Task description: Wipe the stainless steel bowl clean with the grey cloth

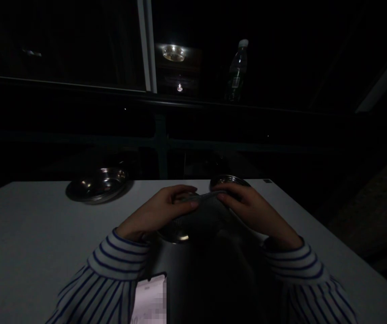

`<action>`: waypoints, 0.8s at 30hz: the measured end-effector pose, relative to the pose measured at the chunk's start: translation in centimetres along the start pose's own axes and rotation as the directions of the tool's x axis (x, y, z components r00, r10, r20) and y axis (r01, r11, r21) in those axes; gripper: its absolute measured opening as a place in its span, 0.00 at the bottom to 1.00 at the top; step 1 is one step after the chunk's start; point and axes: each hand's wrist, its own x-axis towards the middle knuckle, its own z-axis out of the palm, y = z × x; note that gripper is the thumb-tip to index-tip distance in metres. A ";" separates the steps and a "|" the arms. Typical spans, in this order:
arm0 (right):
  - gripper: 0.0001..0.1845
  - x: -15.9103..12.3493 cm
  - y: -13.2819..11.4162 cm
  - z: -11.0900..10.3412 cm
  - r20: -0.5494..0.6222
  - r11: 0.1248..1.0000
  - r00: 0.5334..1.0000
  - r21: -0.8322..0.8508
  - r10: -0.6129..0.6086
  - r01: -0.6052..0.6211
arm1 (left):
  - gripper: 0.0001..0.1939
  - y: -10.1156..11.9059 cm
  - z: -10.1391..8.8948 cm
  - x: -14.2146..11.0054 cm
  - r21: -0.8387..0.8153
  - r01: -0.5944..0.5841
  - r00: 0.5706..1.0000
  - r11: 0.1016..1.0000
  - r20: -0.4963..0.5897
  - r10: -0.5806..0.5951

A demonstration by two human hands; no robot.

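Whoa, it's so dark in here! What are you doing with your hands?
The left hand and right hand hold up the edge of a dark, cloth-like thing over a white table. A shiny metal dish shows partly below it. Another metal bowl sits off to the left, and a lit phone is near the left sleeve.
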 end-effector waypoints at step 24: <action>0.18 0.0 -1.7 4.0 -0.062 0.966 0.984 -0.210 -0.166 0.149 | 0.16 0.5 1.8 0.4 -0.188 0.005 0.968 0.982 -0.245 -0.052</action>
